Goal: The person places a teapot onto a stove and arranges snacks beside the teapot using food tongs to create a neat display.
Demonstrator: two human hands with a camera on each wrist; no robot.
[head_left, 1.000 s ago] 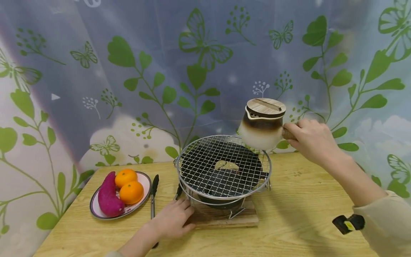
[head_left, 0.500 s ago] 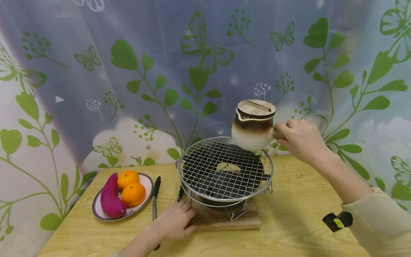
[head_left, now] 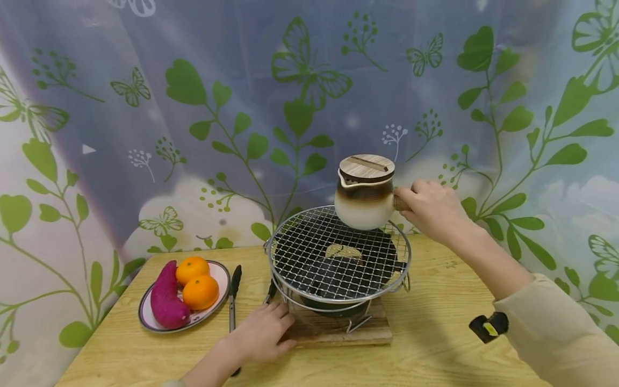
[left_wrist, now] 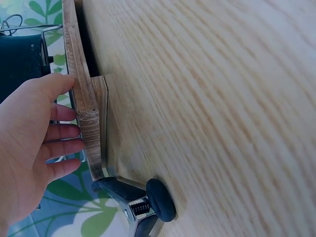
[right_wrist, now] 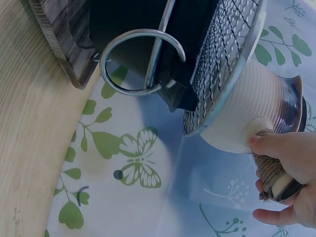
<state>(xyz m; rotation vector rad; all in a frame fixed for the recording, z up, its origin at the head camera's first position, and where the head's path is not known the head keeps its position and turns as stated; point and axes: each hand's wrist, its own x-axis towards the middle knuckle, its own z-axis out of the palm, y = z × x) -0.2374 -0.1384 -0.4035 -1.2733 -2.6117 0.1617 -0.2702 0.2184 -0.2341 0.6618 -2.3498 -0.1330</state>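
Observation:
My right hand (head_left: pixel 433 210) grips the rope-wrapped handle (right_wrist: pixel 269 170) of a side-handled teapot (head_left: pixel 364 201). The pot is cream below and brown above, with a flat wooden lid. It is upright over the back right of the round wire grill mesh (head_left: pixel 309 252); whether its base touches the mesh I cannot tell. My left hand (head_left: pixel 265 332) lies at the near left corner of the wooden board (head_left: pixel 338 336) under the black stove. In the left wrist view, its loosely extended fingers (left_wrist: pixel 66 147) touch the board's edge.
Left on the table, an oval plate (head_left: pixel 223 277) holds a purple sweet potato (head_left: pixel 166 301) and two oranges (head_left: pixel 200 292). Black-tipped tongs (head_left: pixel 233 295) lie between the plate and my left hand. A patterned cloth (head_left: pixel 242 107) hangs behind the table.
My right hand has carried the teapot left and slightly down, further over the grill mesh. The left hand stays at the board. The whole head view shifted slightly at first.

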